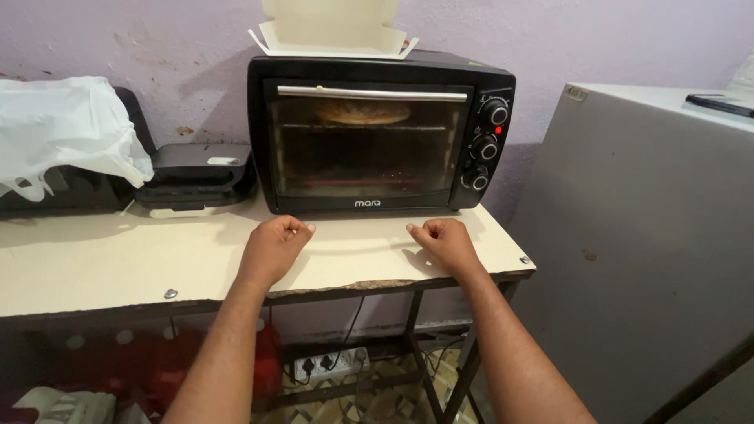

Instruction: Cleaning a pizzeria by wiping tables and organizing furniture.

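Left hand (275, 243): loosely curled into a fist, fingers folded together, holding nothing; knuckles rest on the table (94, 263) near its front edge, just in front of the toaster oven.

Right hand (446, 242): likewise curled shut and holding nothing, resting on the tabletop near the front right corner, well apart from the left hand.

Toaster oven (377, 133): black, glass door closed, metal handle across the top of the door; stands at the back of the table toward its right end. Three knobs (485, 145) in a column on its right side, a small red light glowing between the upper two.

Pizza (363, 112): round, flat, on the upper rack inside the oven, seen through the glass.

Cardboard box (334, 31): pale, open, sitting on top of the oven.

Sandwich maker (200, 177): dark, lid closed, at the back of the table just left of the oven.

White plastic bag (67, 129): draped over a dark appliance at the table's back left.

Refrigerator (644, 251): grey, beside the table's right edge.

Power strip (330, 363): white, on the floor under the table, plugs inserted.
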